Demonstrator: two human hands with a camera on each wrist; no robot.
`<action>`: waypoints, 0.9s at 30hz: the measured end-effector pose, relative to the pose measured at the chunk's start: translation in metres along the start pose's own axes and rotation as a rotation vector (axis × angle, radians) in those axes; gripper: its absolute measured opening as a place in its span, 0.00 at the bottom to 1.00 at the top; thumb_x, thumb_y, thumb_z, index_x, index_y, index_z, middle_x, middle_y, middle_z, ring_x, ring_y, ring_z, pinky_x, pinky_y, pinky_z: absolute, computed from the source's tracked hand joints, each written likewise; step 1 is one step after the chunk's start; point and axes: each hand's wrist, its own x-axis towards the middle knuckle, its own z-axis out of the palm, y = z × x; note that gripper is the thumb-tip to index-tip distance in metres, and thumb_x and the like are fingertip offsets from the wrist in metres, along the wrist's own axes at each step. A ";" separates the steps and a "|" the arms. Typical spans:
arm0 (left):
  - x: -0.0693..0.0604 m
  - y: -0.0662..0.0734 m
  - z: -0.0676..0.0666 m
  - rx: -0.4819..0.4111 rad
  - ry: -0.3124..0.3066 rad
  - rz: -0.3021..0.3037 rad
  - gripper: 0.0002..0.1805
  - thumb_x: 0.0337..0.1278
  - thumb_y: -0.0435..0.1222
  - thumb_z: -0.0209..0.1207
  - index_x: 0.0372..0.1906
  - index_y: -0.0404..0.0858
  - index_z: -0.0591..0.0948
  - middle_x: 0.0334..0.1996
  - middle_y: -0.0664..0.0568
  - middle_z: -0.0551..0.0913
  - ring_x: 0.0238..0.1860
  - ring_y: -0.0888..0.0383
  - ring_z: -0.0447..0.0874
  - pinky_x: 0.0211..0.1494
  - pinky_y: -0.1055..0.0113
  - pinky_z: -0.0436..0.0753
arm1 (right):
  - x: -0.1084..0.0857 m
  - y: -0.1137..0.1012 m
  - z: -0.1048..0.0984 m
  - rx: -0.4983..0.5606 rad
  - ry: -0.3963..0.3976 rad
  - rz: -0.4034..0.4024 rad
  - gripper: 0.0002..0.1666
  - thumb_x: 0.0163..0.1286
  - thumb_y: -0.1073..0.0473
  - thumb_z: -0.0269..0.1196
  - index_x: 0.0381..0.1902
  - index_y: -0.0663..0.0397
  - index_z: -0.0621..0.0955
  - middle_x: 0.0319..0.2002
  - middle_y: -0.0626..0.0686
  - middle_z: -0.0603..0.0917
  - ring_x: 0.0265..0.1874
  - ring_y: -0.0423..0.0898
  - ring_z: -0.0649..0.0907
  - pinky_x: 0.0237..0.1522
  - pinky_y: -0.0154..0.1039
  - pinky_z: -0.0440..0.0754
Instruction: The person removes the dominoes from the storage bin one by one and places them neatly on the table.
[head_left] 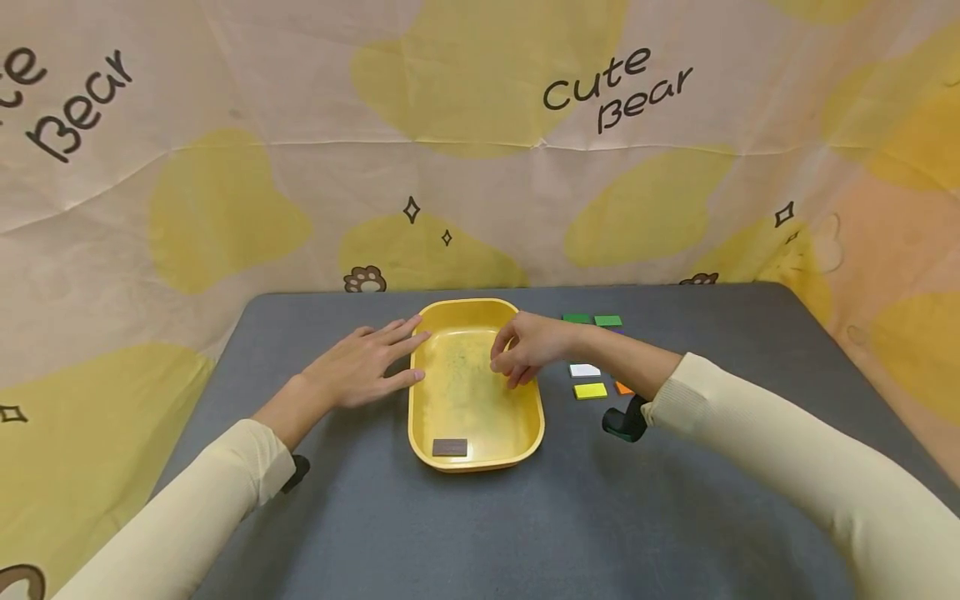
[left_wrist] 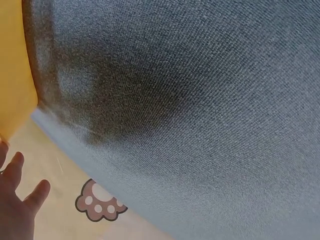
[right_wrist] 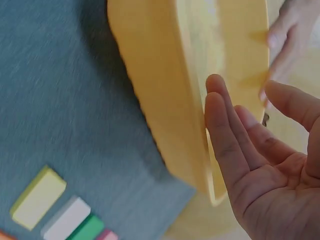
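A yellow plastic tray (head_left: 537, 421) lies lengthwise on the dark table. A flat dark brown block (head_left: 450, 447) lies inside its near left corner. My left hand (head_left: 372, 360) is at the tray's left rim with fingers spread, fingertips on or just over the edge. My right hand (head_left: 520, 348) hangs over the tray's right side. In the right wrist view the right hand (right_wrist: 270, 165) shows loosely bent fingers, thumb apart and nothing between them. Right of the tray lie a yellow block (head_left: 590, 391), a white block (head_left: 585, 370) and two green blocks, one a lighter green block (head_left: 608, 320).
An orange block (head_left: 624, 388) and a bit of purple show partly behind my right forearm. A pink block (right_wrist: 107, 235) shows in the right wrist view. A printed cloth (head_left: 480, 192) hangs behind the table (head_left: 480, 533). Dark straps sit at both wrists.
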 end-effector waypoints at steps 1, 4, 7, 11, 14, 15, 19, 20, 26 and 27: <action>0.000 0.000 0.000 -0.001 -0.002 -0.004 0.38 0.72 0.61 0.44 0.77 0.43 0.62 0.78 0.46 0.54 0.76 0.43 0.57 0.68 0.40 0.64 | 0.003 -0.001 0.004 0.001 -0.010 0.006 0.13 0.70 0.61 0.63 0.47 0.66 0.82 0.35 0.62 0.84 0.39 0.58 0.89 0.41 0.43 0.87; 0.001 0.000 0.001 -0.003 -0.011 -0.012 0.39 0.72 0.62 0.44 0.78 0.44 0.61 0.78 0.46 0.54 0.76 0.44 0.57 0.68 0.40 0.64 | 0.011 -0.002 0.015 0.005 -0.047 0.032 0.12 0.70 0.61 0.64 0.46 0.64 0.82 0.34 0.62 0.84 0.39 0.58 0.89 0.41 0.44 0.87; 0.001 0.000 0.001 -0.008 -0.023 -0.021 0.39 0.72 0.62 0.43 0.78 0.45 0.61 0.79 0.47 0.53 0.76 0.44 0.56 0.69 0.40 0.63 | 0.017 -0.002 0.024 0.001 -0.079 0.056 0.10 0.69 0.60 0.64 0.44 0.62 0.83 0.32 0.62 0.85 0.37 0.57 0.89 0.41 0.43 0.87; 0.001 0.000 0.001 -0.018 -0.029 -0.025 0.39 0.72 0.62 0.44 0.78 0.45 0.60 0.79 0.48 0.53 0.76 0.44 0.55 0.69 0.40 0.63 | 0.023 -0.002 0.034 -0.006 -0.121 0.075 0.11 0.70 0.59 0.64 0.44 0.61 0.83 0.34 0.61 0.87 0.36 0.55 0.89 0.40 0.42 0.87; 0.001 -0.001 0.001 -0.020 -0.030 -0.026 0.39 0.72 0.62 0.44 0.78 0.45 0.60 0.79 0.48 0.53 0.76 0.45 0.55 0.70 0.41 0.63 | 0.027 -0.003 0.040 -0.020 -0.162 0.091 0.13 0.71 0.57 0.64 0.47 0.61 0.83 0.36 0.60 0.87 0.37 0.54 0.89 0.42 0.42 0.86; 0.001 -0.001 0.001 -0.018 -0.028 -0.025 0.39 0.72 0.62 0.44 0.78 0.45 0.60 0.79 0.48 0.53 0.76 0.45 0.55 0.70 0.41 0.63 | 0.028 -0.003 0.042 -0.024 -0.173 0.096 0.13 0.71 0.57 0.64 0.47 0.60 0.83 0.36 0.60 0.87 0.37 0.54 0.89 0.42 0.42 0.86; 0.001 0.000 0.000 -0.019 -0.018 -0.016 0.39 0.72 0.62 0.44 0.78 0.44 0.61 0.78 0.47 0.53 0.76 0.45 0.55 0.69 0.40 0.63 | 0.031 -0.005 0.048 -0.015 -0.214 0.110 0.13 0.71 0.56 0.64 0.48 0.59 0.81 0.37 0.59 0.87 0.38 0.54 0.89 0.43 0.43 0.86; 0.001 0.000 0.000 -0.020 -0.016 -0.014 0.39 0.72 0.62 0.44 0.78 0.44 0.61 0.78 0.47 0.53 0.76 0.45 0.55 0.69 0.40 0.63 | 0.032 -0.006 0.050 -0.007 -0.222 0.112 0.13 0.71 0.56 0.64 0.49 0.59 0.80 0.37 0.59 0.87 0.38 0.54 0.89 0.43 0.43 0.86; 0.001 0.000 -0.001 -0.024 -0.011 -0.007 0.39 0.72 0.62 0.45 0.78 0.44 0.61 0.78 0.46 0.54 0.76 0.44 0.55 0.69 0.40 0.64 | 0.035 -0.011 0.058 0.016 -0.254 0.127 0.15 0.71 0.55 0.64 0.51 0.56 0.78 0.39 0.61 0.85 0.37 0.56 0.89 0.43 0.45 0.86; 0.000 0.000 -0.001 -0.023 -0.009 -0.006 0.39 0.72 0.61 0.45 0.78 0.44 0.61 0.78 0.46 0.54 0.76 0.44 0.55 0.69 0.40 0.64 | 0.036 -0.012 0.059 0.016 -0.258 0.132 0.15 0.71 0.55 0.64 0.51 0.56 0.78 0.39 0.61 0.85 0.37 0.56 0.89 0.42 0.45 0.86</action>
